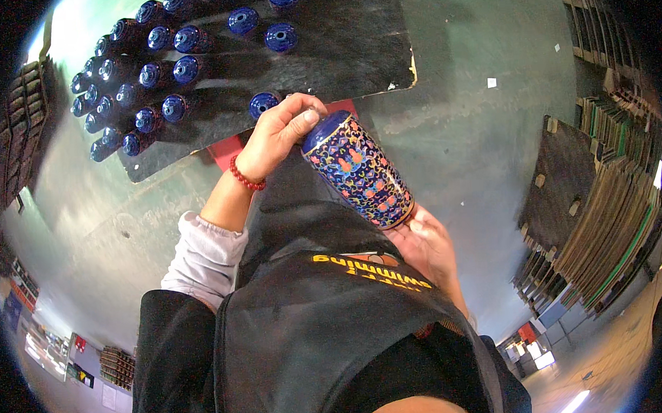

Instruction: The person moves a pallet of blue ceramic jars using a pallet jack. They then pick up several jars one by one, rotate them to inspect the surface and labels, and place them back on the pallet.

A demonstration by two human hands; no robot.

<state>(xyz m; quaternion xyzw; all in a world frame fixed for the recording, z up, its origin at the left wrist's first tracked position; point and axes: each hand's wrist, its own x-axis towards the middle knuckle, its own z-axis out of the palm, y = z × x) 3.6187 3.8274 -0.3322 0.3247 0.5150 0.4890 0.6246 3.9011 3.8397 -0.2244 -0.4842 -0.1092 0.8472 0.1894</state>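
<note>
A blue vase (363,174) with a dense floral pattern in orange, yellow and white is held tilted in front of my body. My left hand (280,131), below a red bead bracelet (245,175), closes on its plain blue upper end. At the lower, gold-edged end, my right hand (425,247) supports the base, its fingers partly hidden behind it. Just beyond my left hand stands a plain blue vase (263,104) on a dark tabletop (339,51), partly hidden by that hand.
Several blue vases (185,69) with small top holes stand grouped at the tabletop's left. Stacked boards (612,216) fill the right side, and dark racks (25,131) stand at far left. A red piece (225,150) shows under the table's near edge.
</note>
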